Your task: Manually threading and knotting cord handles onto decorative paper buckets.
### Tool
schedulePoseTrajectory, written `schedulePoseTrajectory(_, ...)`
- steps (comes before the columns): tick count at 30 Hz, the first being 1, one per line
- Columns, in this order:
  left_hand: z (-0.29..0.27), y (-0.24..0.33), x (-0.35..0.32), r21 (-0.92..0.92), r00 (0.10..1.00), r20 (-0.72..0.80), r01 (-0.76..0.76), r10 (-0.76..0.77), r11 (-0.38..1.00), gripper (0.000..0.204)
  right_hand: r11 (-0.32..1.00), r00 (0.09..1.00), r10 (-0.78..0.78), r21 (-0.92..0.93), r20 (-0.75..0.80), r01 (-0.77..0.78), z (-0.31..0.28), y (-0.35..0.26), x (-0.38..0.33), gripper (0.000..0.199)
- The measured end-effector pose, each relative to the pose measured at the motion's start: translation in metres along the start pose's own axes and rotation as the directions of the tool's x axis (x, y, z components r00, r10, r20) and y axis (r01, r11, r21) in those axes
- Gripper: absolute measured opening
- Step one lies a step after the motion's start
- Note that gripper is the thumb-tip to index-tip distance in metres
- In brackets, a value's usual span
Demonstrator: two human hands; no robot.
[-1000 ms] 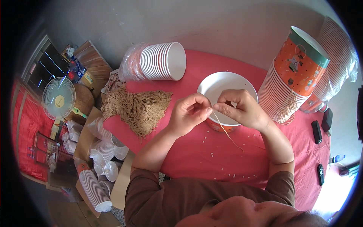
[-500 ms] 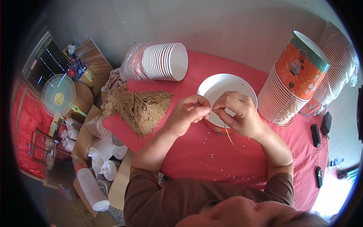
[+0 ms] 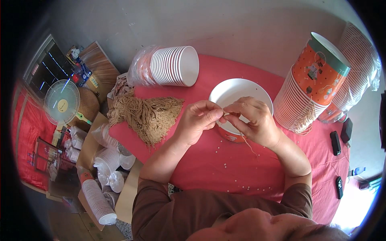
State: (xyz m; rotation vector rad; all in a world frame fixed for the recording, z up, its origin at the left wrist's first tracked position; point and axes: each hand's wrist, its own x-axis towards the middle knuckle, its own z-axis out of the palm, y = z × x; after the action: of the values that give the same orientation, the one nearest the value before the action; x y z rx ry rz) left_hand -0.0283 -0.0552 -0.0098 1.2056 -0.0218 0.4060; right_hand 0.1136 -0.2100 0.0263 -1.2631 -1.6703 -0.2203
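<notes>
Both hands meet over the near rim of a white-lined paper bucket [image 3: 227,89]. My left hand [image 3: 198,122] pinches one end of a tan string [image 3: 250,147] between thumb and fingertips. Close against it, my right hand [image 3: 254,120] pinches the same string, whose loose tail hangs below the right fingers toward the table. The exact spot where the fingertips meet is too small to make out. Left of my left hand lies a big bundle of tan strings [image 3: 146,116]. Small white dots [image 3: 225,165] are scattered on the red cloth near the bucket.
A stack of white buckets [image 3: 173,66] lies sideways at the back left, partly in plastic. Upright at the right stands a tall stack topped by an orange patterned bucket [image 3: 321,72], with strings hanging. Black devices [image 3: 335,143] lie at the right edge. A box of wrapped cups [image 3: 106,160] stands left.
My fingertips have drawn closer together on the string, the right fingers shifting slightly left. The string's loose tail has moved a little.
</notes>
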Motion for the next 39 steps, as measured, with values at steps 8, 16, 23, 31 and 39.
schedulePoseTrajectory(8,0.003,0.002,-0.003,0.088,1.000,-0.016,-0.025,0.027,0.996,0.015,0.996,0.996,-0.066,-0.069,-0.056,0.062,0.001,0.004,0.000,0.016)
schedulePoseTrajectory(16,0.015,0.008,-0.005,0.403,0.986,-0.045,-0.127,0.158,0.907,0.012,0.979,0.999,0.004,-0.203,0.050,0.007,-0.006,0.003,-0.002,0.018)
schedulePoseTrajectory(23,0.015,0.009,-0.004,0.714,0.952,0.033,-0.236,0.305,0.659,0.006,0.977,0.995,0.000,-0.213,0.100,0.021,-0.007,0.002,-0.002,0.018)
schedulePoseTrajectory(31,0.018,0.006,-0.002,0.727,0.932,0.061,-0.287,0.358,0.624,0.009,0.976,0.992,-0.028,-0.209,0.127,0.055,-0.010,-0.002,0.001,0.020)
schedulePoseTrajectory(39,0.015,0.005,0.003,0.788,0.850,0.114,-0.393,0.515,0.474,0.009,0.951,0.980,-0.026,-0.296,0.199,0.086,-0.013,0.002,-0.001,0.019)
